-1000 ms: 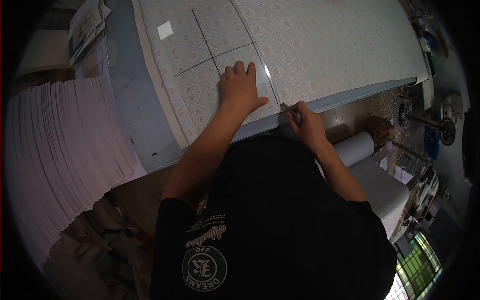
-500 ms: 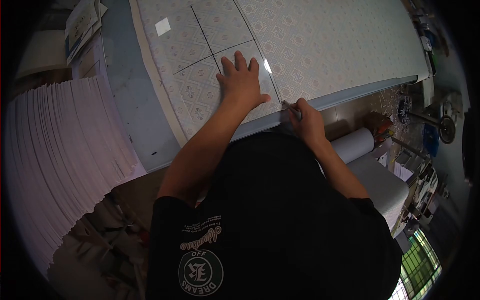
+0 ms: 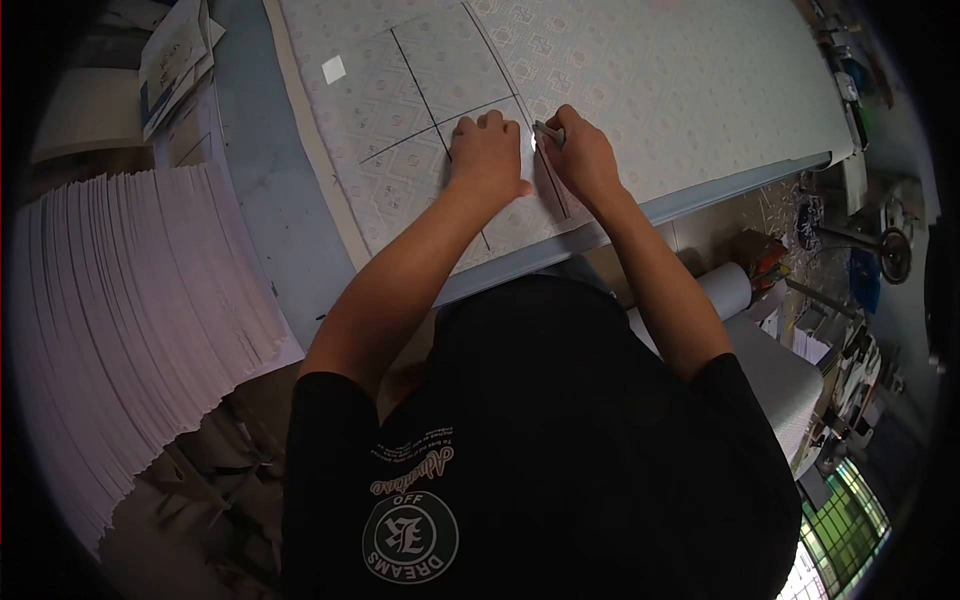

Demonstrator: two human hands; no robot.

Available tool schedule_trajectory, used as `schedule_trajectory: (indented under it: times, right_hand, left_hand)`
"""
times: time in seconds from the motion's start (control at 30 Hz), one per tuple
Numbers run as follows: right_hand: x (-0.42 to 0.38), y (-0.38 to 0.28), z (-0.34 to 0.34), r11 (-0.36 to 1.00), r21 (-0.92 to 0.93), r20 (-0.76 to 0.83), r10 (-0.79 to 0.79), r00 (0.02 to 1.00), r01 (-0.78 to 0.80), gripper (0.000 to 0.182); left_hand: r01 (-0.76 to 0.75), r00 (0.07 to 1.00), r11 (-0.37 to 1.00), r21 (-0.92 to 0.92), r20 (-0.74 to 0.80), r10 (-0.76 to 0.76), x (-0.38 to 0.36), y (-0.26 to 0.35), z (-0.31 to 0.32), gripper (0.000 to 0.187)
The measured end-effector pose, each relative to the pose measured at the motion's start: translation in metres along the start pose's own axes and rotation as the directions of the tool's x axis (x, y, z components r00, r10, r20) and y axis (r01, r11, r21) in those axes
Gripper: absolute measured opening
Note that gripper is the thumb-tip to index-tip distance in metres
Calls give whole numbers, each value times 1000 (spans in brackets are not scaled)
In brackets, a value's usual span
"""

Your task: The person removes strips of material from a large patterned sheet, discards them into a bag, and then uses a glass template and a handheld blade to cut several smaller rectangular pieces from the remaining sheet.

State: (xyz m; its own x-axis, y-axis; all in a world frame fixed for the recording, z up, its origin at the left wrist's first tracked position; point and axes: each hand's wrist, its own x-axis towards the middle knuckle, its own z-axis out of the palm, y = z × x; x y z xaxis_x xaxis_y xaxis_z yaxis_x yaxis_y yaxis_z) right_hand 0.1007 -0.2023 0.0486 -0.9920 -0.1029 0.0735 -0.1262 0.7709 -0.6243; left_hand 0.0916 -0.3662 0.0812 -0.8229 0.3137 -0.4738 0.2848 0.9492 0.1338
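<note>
A clear template [image 3: 405, 150] with dark crossing lines lies on patterned light fabric [image 3: 640, 110] on the table. My left hand [image 3: 487, 155] presses down on the template near where its lines cross, fingers bent and spread a little, holding nothing. Just right of it, my right hand [image 3: 580, 155] grips a slim pen-like tool [image 3: 547, 132]. The tool's tip is at the template's right edge, along a dark line on the fabric. A small white square [image 3: 333, 69] lies at the upper left of the template.
A tall stack of pale sheets [image 3: 130, 320] stands at the left, with papers [image 3: 175, 65] behind it. The blue-grey table edge [image 3: 690, 200] runs beside my body. Rolls of material [image 3: 720, 290] and a metal stand [image 3: 895, 255] are at the right.
My right hand has moved up along the template's edge with the tool, away from the table's front edge. My left hand's fingers have bent more.
</note>
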Motion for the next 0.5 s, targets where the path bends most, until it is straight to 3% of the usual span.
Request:
schedule_trajectory:
  times: [0.13,0.2,0.33,0.43,0.5]
  right_hand:
    - [-4,1,-1,998,-6,63,57,996,-57,21]
    - [-8,1,0,999,7,44,54,998,-54,21]
    - [-4,0,6,998,56,-73,-13,997,17,23]
    - [37,-7,10,998,-25,19,64,998,-63,23]
    - [85,-9,22,998,-61,-2,22,1000,-22,22]
  left_hand:
    - [46,987,990,-130,-147,-65,57,-62,-21,103]
    - [165,967,978,-126,-174,-186,68,-81,-37,107]
    - [147,979,976,-162,-118,-167,76,-86,-39,111]
    - [190,978,977,-99,-69,-197,81,-82,-38,121]
    - [198,979,977,-77,-28,-201,81,-80,-42,129]
